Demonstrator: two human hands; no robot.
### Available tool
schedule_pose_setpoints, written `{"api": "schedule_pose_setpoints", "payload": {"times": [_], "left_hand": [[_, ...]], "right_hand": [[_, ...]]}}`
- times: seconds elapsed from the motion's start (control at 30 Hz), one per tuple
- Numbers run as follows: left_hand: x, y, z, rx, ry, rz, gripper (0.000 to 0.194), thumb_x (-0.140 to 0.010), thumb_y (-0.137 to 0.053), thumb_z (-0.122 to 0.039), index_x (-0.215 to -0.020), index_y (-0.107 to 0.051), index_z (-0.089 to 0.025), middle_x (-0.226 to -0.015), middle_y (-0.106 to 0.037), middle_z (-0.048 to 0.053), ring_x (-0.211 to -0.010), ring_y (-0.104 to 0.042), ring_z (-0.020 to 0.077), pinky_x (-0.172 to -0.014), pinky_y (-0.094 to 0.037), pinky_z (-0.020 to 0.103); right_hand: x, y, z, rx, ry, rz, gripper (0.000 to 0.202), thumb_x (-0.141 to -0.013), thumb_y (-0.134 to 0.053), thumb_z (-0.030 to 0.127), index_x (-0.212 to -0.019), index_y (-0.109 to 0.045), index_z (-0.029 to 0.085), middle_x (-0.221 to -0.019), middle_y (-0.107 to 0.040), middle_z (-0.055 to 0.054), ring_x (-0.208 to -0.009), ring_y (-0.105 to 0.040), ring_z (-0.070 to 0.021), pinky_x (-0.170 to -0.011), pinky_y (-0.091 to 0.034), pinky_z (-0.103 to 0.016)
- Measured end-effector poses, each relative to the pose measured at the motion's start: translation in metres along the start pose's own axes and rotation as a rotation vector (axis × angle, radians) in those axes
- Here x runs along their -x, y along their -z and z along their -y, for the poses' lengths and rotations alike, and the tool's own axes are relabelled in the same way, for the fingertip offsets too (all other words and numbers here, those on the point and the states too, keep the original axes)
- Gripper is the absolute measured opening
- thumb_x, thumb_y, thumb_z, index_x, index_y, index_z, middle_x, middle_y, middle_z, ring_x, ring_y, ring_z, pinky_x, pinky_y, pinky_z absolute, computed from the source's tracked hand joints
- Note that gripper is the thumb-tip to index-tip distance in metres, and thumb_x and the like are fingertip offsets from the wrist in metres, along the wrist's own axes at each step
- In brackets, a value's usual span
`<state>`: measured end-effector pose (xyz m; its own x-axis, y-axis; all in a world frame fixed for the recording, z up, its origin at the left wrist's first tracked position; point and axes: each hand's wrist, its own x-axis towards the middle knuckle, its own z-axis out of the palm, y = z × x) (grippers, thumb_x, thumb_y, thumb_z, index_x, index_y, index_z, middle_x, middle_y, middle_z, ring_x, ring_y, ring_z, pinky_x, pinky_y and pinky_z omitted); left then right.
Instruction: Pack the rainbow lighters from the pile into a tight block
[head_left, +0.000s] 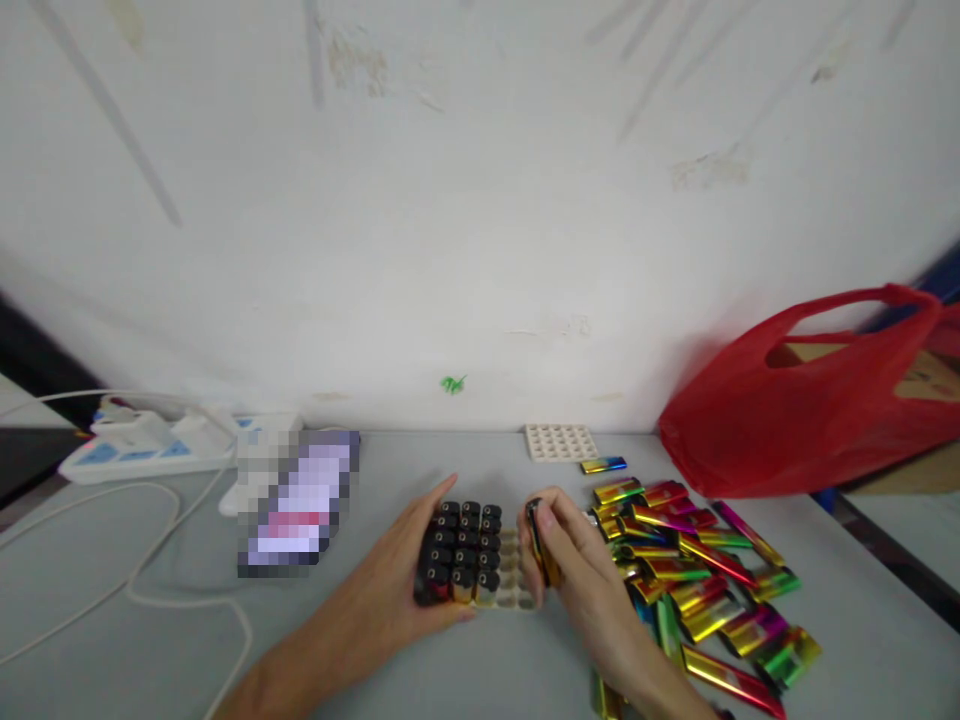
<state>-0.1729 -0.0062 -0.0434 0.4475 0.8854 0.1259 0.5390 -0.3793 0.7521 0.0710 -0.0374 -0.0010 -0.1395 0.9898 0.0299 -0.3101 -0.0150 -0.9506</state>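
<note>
A pale tray (510, 571) with rows of holes stands at the table's middle, its left part filled with black-topped lighters (465, 550) set upright. My left hand (409, 570) is closed around the left side of this tray, thumb along the near edge. Just right of the tray, my right hand (566, 555) grips a single lighter (536, 530) with a black top and a gold body. Open holes show in the tray's right columns, partly behind that hand. Beside my right forearm lies a loose pile of shiny metallic lighters (697, 590) in gold, red, green and purple.
Another pale holed tray (561, 442) lies flat by the wall, near a single blue-gold lighter (604, 465). A red plastic bag (787, 410) stands at the back right. On the left are a phone with a blurred screen (304, 500), a power strip (150, 450) and white cables (176, 520).
</note>
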Motion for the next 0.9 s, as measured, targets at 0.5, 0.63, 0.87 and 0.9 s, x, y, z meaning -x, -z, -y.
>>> {"api": "schedule_pose_setpoints", "payload": {"times": [0.5, 0.63, 0.87, 0.9], "left_hand": [[0.0, 0.0, 0.0, 0.009, 0.005, 0.001, 0.122, -0.08, -0.097, -0.024, -0.174, -0.021, -0.038, -0.172, -0.048, 0.012, -0.155, -0.052, 0.0415, -0.132, -0.04, 0.061], [0.0, 0.0, 0.0, 0.026, 0.009, 0.008, 0.121, -0.081, -0.096, -0.023, -0.174, -0.021, -0.038, -0.172, -0.049, 0.012, -0.155, -0.052, 0.0417, -0.132, -0.04, 0.062], [-0.001, 0.0, 0.001, 0.04, -0.019, 0.006, 0.12, -0.082, -0.098, -0.029, -0.174, -0.021, -0.039, -0.173, -0.047, 0.012, -0.156, -0.05, 0.0405, -0.132, -0.038, 0.062], [-0.001, 0.0, 0.001, 0.041, -0.021, 0.007, 0.119, -0.083, -0.097, -0.029, -0.173, -0.021, -0.039, -0.173, -0.047, 0.012, -0.156, -0.05, 0.0403, -0.132, -0.038, 0.062]], "right_hand": [[-0.004, 0.011, -0.005, 0.38, 0.068, -0.063, 0.028, -0.098, -0.08, 0.048, -0.102, -0.078, 0.02, -0.081, -0.07, -0.001, -0.078, -0.063, -0.0203, -0.076, -0.048, -0.033], [-0.001, 0.01, -0.003, 0.498, 0.109, -0.045, 0.015, -0.099, -0.079, 0.037, -0.1, -0.078, 0.022, -0.087, -0.076, -0.003, -0.082, -0.068, -0.0217, -0.079, -0.051, -0.035], [0.007, 0.01, 0.004, 0.669, 0.227, -0.036, 0.012, -0.095, -0.079, 0.027, -0.086, -0.072, 0.023, -0.084, -0.074, -0.002, -0.08, -0.068, -0.0225, -0.077, -0.05, -0.036], [0.007, 0.01, 0.005, 0.67, 0.242, -0.018, 0.012, -0.095, -0.08, 0.027, -0.086, -0.072, 0.023, -0.083, -0.074, -0.002, -0.08, -0.068, -0.0226, -0.076, -0.05, -0.036]]}}
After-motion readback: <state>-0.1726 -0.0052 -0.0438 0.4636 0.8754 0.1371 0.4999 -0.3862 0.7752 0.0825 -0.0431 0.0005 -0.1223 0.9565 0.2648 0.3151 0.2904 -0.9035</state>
